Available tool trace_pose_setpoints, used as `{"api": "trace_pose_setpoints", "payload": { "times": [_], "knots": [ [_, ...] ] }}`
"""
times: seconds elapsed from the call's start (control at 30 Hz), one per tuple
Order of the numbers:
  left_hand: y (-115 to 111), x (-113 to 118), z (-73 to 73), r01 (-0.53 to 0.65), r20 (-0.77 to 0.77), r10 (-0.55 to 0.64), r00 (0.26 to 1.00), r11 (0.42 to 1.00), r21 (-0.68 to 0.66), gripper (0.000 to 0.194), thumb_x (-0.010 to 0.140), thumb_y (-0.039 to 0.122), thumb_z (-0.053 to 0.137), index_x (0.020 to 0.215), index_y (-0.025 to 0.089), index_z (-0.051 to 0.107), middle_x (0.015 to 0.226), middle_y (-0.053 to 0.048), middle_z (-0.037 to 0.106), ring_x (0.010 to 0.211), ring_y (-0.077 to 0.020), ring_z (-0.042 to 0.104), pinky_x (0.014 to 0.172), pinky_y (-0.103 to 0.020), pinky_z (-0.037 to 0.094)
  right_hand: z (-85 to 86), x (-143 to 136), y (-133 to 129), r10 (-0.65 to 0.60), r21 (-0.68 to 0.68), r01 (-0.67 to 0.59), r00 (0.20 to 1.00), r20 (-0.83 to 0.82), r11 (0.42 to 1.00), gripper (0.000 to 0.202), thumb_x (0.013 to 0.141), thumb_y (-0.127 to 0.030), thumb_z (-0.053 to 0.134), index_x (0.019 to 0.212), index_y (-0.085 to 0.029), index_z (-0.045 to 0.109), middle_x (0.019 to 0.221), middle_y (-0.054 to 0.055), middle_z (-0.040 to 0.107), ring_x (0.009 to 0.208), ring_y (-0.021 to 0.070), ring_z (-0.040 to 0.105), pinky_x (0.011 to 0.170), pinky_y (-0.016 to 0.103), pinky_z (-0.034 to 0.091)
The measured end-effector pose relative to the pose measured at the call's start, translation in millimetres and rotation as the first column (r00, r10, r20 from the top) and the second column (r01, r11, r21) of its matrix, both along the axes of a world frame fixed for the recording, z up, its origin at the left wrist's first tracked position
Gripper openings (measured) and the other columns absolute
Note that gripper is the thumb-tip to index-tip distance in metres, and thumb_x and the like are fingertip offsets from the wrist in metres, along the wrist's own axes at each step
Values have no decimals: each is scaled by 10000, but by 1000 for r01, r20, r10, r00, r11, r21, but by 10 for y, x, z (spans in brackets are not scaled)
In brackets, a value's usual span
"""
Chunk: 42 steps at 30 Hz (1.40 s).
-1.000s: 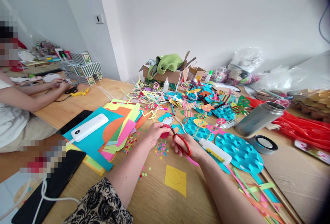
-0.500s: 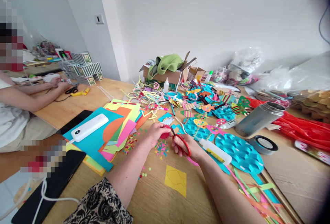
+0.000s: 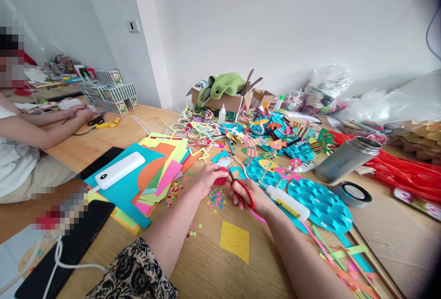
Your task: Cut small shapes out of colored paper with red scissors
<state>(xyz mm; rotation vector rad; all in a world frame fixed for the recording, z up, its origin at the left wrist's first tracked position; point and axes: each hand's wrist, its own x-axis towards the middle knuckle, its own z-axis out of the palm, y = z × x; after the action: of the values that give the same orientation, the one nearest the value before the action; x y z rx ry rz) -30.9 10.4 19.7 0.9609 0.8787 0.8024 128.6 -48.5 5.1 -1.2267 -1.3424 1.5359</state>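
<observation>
My left hand [image 3: 208, 178] pinches a small piece of red paper [image 3: 221, 179]; the fingers cover part of it. Red-handled scissors [image 3: 247, 194] are in my right hand [image 3: 245, 193], their dark blades up against the red paper's right side. Below both hands lie many tiny coloured paper bits [image 3: 216, 199]. Nearer to me on the wood is a yellow paper square [image 3: 234, 240] with a fish outline drawn on it. A white glue bottle [image 3: 288, 202] lies on its side by my right wrist, next to a blue bumpy paper disc [image 3: 320, 203].
A stack of coloured paper [image 3: 161, 166] with a white power bank [image 3: 120, 170] on it lies left. At right stand a steel flask [image 3: 347, 159] and its lid [image 3: 351, 193]. Decorated paper fish [image 3: 268, 165] and a cardboard box [image 3: 220, 101] are behind. Another person's hands [image 3: 81, 113] work far left.
Almost nothing differs. My hands, the red paper and the scissors keep nearly the same position; the other person at the left has shifted slightly.
</observation>
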Motion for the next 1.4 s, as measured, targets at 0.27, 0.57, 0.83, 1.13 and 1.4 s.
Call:
{"api": "trace_pose_setpoints", "payload": {
  "times": [0.27,0.57,0.83,1.13,1.4],
  "knots": [
    [-13,3,21,-5,0,5,1000,1000,-9,217,542,258,772,667,114,669,619,-60,685,545,-118,581,558,-234,423,-28,16,7,-10,-2,10,1000,6,1000,627,694,-751,626,681,-125,602,492,-6,579,344,58,479,348,162,275],
    [3,-5,-14,13,34,-12,999,1000,-27,218,560,244,769,687,113,651,629,-56,673,560,-116,596,585,-234,452,-20,12,17,-19,-29,20,1000,18,999,629,677,-761,629,668,-134,587,477,-14,568,332,53,461,342,165,275],
    [25,-33,-56,51,83,-45,996,996,-70,209,573,197,775,704,112,636,616,-26,646,522,-85,574,557,-206,446,-8,7,12,-22,-41,23,1000,12,999,611,683,-747,637,671,-139,586,471,-21,568,330,49,451,339,163,266],
    [44,-46,-16,65,106,-49,993,986,-153,182,593,181,770,678,106,627,604,-31,647,484,-86,566,483,-197,437,-46,18,24,-2,-12,2,1000,9,1000,596,706,-728,637,673,-135,584,480,-20,567,333,53,457,345,161,279],
    [60,-53,-45,34,29,-30,999,989,-142,141,572,183,730,630,120,617,534,1,602,426,-64,508,444,-186,386,15,12,-16,50,5,-50,998,42,999,629,704,-767,592,697,-138,592,519,-3,591,366,71,488,362,178,260]
  ]
}}
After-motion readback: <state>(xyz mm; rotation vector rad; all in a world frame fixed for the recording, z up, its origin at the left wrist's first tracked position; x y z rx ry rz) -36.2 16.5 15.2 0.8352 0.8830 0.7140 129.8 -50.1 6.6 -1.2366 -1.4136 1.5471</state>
